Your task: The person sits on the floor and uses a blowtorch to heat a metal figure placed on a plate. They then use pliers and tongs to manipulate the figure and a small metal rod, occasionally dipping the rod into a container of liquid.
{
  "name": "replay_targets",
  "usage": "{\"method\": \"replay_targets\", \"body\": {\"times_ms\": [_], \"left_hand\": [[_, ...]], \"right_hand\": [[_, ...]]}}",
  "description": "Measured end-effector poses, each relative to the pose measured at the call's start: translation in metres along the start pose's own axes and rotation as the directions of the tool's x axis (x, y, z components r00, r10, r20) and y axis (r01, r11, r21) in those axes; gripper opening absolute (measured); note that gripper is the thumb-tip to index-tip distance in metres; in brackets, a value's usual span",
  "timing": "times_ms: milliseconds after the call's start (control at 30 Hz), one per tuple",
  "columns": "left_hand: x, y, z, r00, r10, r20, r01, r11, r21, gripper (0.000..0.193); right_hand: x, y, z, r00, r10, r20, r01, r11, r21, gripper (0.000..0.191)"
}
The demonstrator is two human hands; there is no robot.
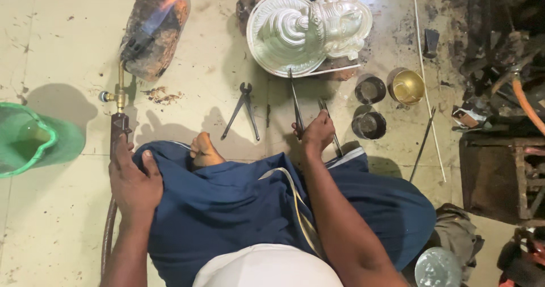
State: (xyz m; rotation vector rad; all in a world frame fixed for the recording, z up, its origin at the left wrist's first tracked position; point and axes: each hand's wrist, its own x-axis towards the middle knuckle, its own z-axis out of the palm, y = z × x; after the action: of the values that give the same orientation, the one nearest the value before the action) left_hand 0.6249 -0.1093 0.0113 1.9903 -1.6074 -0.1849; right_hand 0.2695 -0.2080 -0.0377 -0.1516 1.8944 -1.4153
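Two hands occupied: a lit torch on the left, long tongs on the right.

Left hand (pixel 133 182): fingers wrapped tight around the handle of the gas torch (pixel 121 102), thumb lying on the blue cloth (pixel 250 207) over the lap; the torch lies on the tiled floor (pixel 57 54), its flame playing across a charred block (pixel 154 34). Right hand (pixel 318 132): fingers pressed together, pinching the handles of the tongs (pixel 296 102), whose tips reach the rim of the silvery cast figure (pixel 309 30); contact there is probably made, though shadow obscures it. Loose pliers (pixel 243 111) lie between the hands. Three small cups (pixel 386 99) stand right of the tongs, a green jug (pixel 25 139) far left.
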Motion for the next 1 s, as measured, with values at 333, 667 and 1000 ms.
{"method": "replay_targets", "body": {"times_ms": [333, 667, 1000], "left_hand": [[-0.028, 0.038, 0.04, 1.0, -0.009, 0.01, 0.009, 0.999, 0.05, 0.052], [-0.032, 0.052, 0.05, 0.996, -0.084, 0.038, 0.082, 0.996, 0.045, 0.048], [-0.019, 0.023, 0.026, 0.997, -0.077, 0.017, 0.077, 0.997, 0.009, 0.04]], "right_hand": [[0.051, 0.009, -0.051, 1.0, -0.014, 0.028, 0.018, 0.984, -0.174, 0.038], [0.071, 0.03, -0.067, 0.927, -0.292, 0.235, 0.371, 0.807, -0.459, 0.052], [0.034, 0.029, -0.05, 0.849, -0.357, 0.39, 0.524, 0.67, -0.527, 0.05]]}}
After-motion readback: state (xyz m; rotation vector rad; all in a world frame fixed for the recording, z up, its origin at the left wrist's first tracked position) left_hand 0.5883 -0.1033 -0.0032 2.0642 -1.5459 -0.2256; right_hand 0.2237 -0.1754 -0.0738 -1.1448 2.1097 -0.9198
